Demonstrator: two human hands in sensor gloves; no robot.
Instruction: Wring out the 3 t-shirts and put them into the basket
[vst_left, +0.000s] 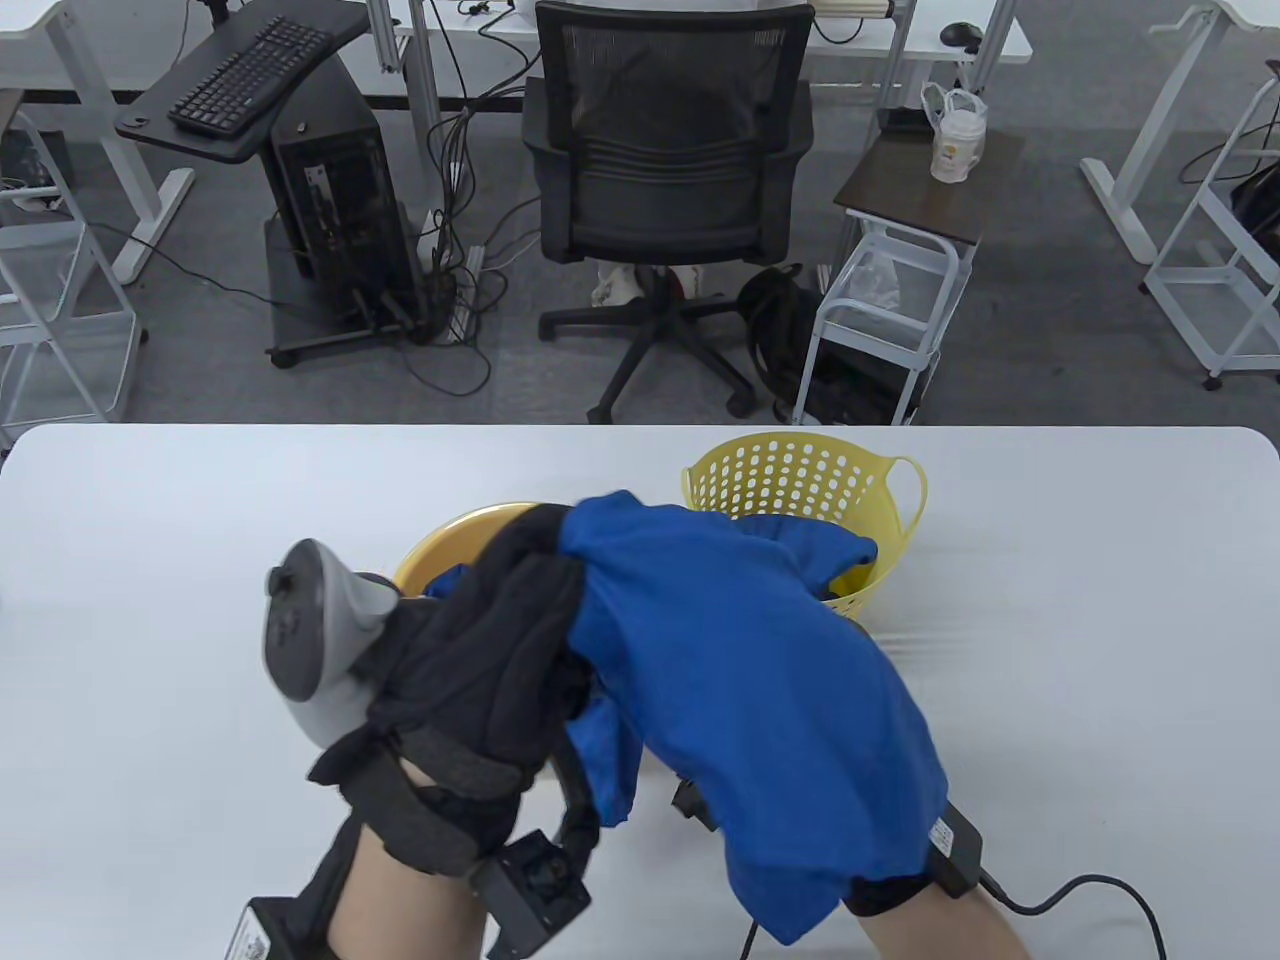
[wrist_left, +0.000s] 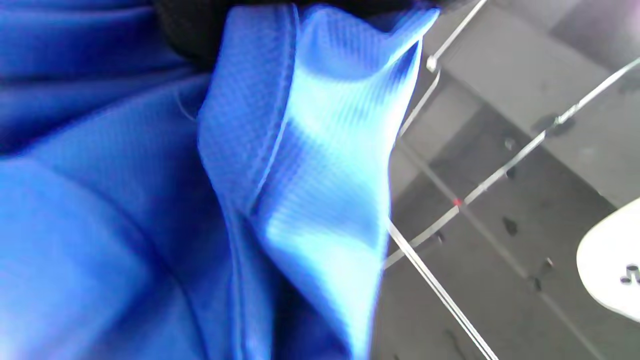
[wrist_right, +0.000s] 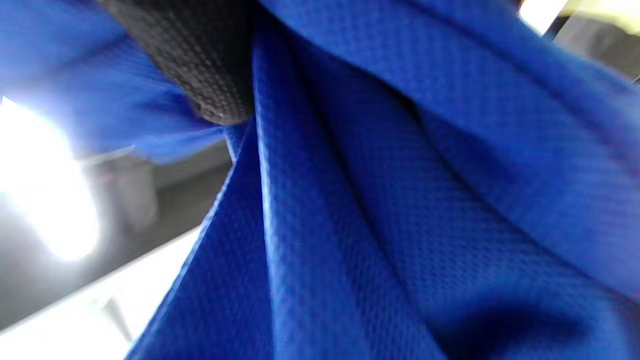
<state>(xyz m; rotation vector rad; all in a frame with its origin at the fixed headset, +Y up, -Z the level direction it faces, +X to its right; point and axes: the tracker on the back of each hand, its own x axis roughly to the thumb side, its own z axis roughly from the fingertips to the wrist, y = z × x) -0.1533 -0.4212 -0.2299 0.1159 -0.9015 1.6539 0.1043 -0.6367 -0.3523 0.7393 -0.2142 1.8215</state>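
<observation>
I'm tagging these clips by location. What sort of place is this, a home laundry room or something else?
Most likely an office or lab, not a laundry room: behind the white table stand a mesh office chair, a keyboard above a desktop computer tower, and more white desks.

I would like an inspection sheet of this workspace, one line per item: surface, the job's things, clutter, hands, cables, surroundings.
Surface: white table, bare where visible.
Job's things: blue mesh-fabric t-shirt held up over the table, draped across the right arm; yellow perforated plastic basket with dark blue fabric inside; yellow round bowl partly hidden behind the left hand.
Clutter: nothing seen on the table.
Hands: left hand in a black glove grips the t-shirt; right hand is hidden under the cloth, and a black gloved finger presses into the fabric.
Cables: black cable trails from the right wrist.
Surroundings: black mesh office chair, black computer tower, black keyboard, white wire cart.
</observation>
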